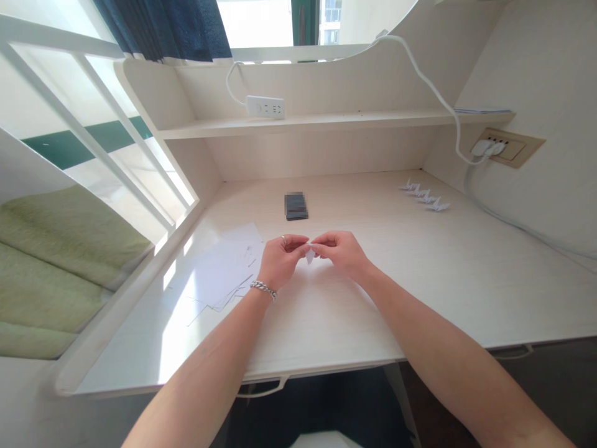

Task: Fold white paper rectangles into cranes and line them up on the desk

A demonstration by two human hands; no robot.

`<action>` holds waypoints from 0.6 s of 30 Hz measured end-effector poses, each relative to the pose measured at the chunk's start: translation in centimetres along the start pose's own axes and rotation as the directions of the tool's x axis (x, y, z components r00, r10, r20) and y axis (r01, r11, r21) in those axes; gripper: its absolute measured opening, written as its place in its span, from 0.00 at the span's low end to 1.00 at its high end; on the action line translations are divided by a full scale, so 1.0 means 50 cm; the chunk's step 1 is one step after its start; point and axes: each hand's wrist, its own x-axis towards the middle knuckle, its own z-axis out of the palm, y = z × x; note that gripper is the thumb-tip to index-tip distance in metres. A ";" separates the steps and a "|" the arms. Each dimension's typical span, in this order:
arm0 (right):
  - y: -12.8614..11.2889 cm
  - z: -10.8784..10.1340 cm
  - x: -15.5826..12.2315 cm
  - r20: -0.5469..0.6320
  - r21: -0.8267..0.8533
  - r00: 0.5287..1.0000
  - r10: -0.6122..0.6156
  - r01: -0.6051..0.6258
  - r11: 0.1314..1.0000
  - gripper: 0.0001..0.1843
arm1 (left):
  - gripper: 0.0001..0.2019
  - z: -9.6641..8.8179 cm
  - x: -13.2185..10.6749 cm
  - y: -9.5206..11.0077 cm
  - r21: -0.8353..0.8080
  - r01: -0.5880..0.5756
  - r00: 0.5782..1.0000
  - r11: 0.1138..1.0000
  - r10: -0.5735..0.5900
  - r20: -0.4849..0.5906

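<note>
A small piece of folded white paper (pixel 310 254) is pinched between my two hands above the middle of the desk. My left hand (pixel 283 255), with a ring and a chain bracelet on its wrist, grips the paper's left side between thumb and fingers. On the other side my right hand (pixel 341 252) pinches it the same way. The fingertips cover much of the paper, and a pointed end hangs below them. Loose sheets of white paper (pixel 224 261) lie just left of my left hand. Several folded paper cranes (pixel 436 205) stand in a row at the far right.
Beyond my hands lies a dark, pixelated flat object (pixel 296 206) on the white desk (pixel 373 205). A power strip (pixel 265 107) sits on the shelf (pixel 326 121). A white cable (pixel 433 90) runs down to the wall socket (pixel 513 149). White railings (pixel 100 146) border the left side.
</note>
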 end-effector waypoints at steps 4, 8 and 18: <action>0.000 -0.001 0.000 -0.002 -0.022 1.000 -0.011 0.011 1.000 0.10 | 0.14 0.000 -0.002 0.005 0.069 0.041 0.999 0.997 -0.043 0.031; 0.002 -0.003 0.000 0.011 -0.069 1.000 -0.026 0.027 0.997 0.09 | 0.13 -0.003 -0.002 0.000 0.137 0.020 0.998 0.990 -0.028 0.055; -0.007 0.001 -0.005 -0.033 -0.093 0.998 -0.048 0.045 0.995 0.07 | 0.09 0.009 -0.012 0.015 0.272 -0.071 0.997 0.960 0.070 0.013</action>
